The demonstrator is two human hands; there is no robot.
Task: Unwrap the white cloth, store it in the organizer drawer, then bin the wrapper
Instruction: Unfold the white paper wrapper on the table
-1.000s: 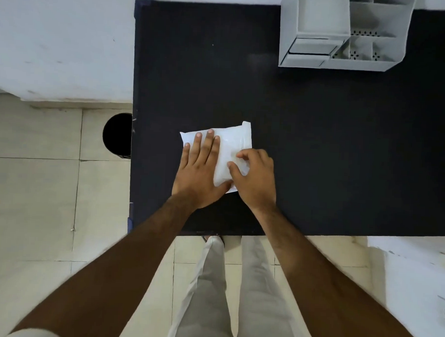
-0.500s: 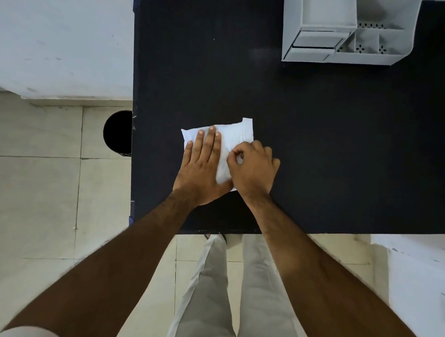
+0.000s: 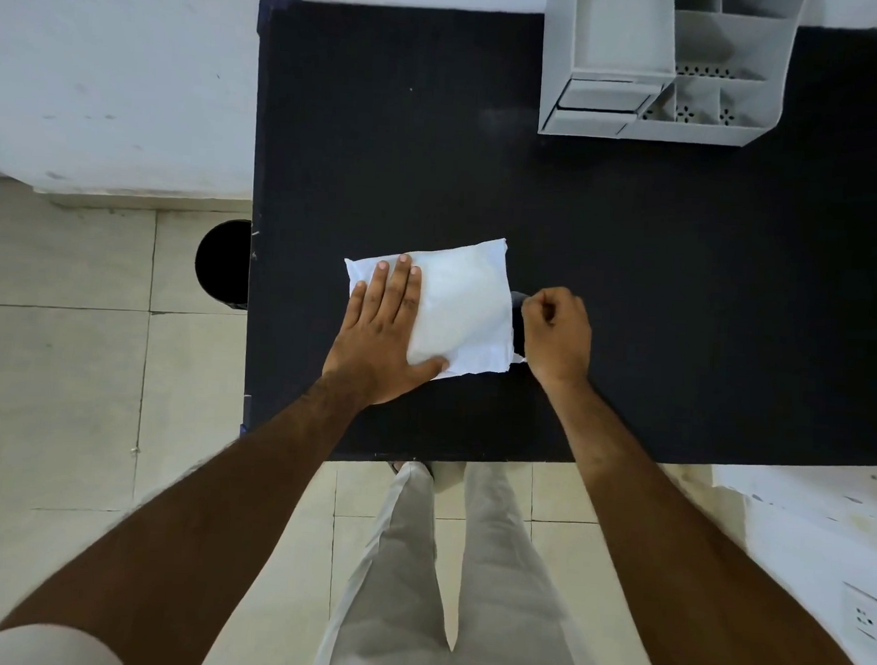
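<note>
The white cloth in its clear wrapper lies flat on the black table, near the front edge. My left hand rests flat on the pack's left half, fingers spread, pressing it down. My right hand sits just off the pack's right edge, fingers pinched on a thin bit of the wrapper film that stretches from that edge. The grey organizer stands at the table's back right, its small drawer on the left side closed.
A round black bin stands on the tiled floor against the table's left side. A white wall ledge runs along the left. A white surface with a socket is at the lower right. My legs are below the table's front edge.
My right hand has slid from the middle of the pack to beyond its right edge, pinching the wrapper film. My left hand stays flat on the pack's left half.
</note>
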